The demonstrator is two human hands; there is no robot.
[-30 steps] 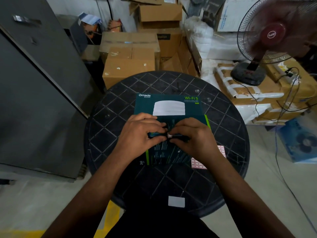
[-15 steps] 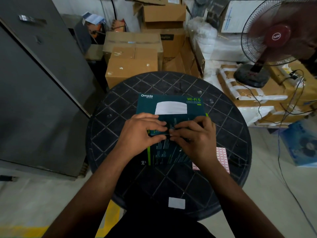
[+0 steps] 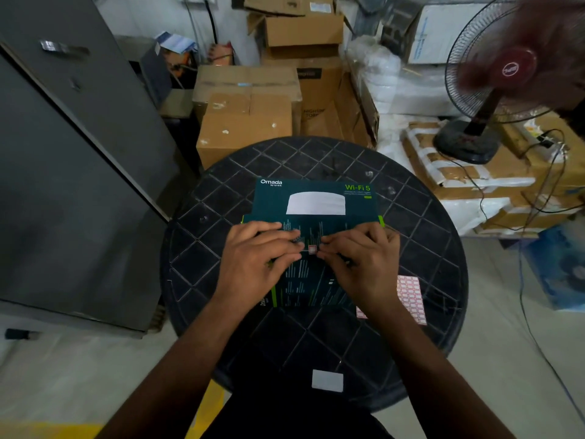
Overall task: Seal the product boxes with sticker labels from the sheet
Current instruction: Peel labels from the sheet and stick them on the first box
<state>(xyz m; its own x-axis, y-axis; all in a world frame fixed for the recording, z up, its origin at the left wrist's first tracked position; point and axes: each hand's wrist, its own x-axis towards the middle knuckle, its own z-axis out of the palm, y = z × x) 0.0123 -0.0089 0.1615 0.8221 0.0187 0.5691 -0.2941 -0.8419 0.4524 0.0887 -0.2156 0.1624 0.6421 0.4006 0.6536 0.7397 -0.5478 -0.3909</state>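
Landmark: round black plastic table [image 3: 411, 359] with a diamond-grid top.

Near edge of table: small white rectangular label [image 3: 327, 380], lying flat.

Right of centre on table: pink-and-white sticker sheet [image 3: 410, 294], partly under the right wrist.

Centre of table: dark teal cardboard product box [image 3: 313, 198], printed "Omada" and "Wi-Fi 5".

On the box's closing seam: one small red-bordered square sticker [image 3: 312, 248], now exposed between the two hands. A second ago it was hidden in a pinch between the fingertips; half a second ago both hands covered the spot. Judged: the sticker is laid across the flap edge and is being smoothed down, so this box is nearly sealed.

Left hand [image 3: 253, 258]: fingers extended and close together, pressing flat on the box just left of the sticker.

Right hand [image 3: 364, 261]: fingers extended, slightly spread, tips pressing just right of the sticker.

Beyond the table: brown cardboard cartons [image 3: 243, 122]; to their right, red-hubbed pedestal fan [image 3: 509, 69], spinning.
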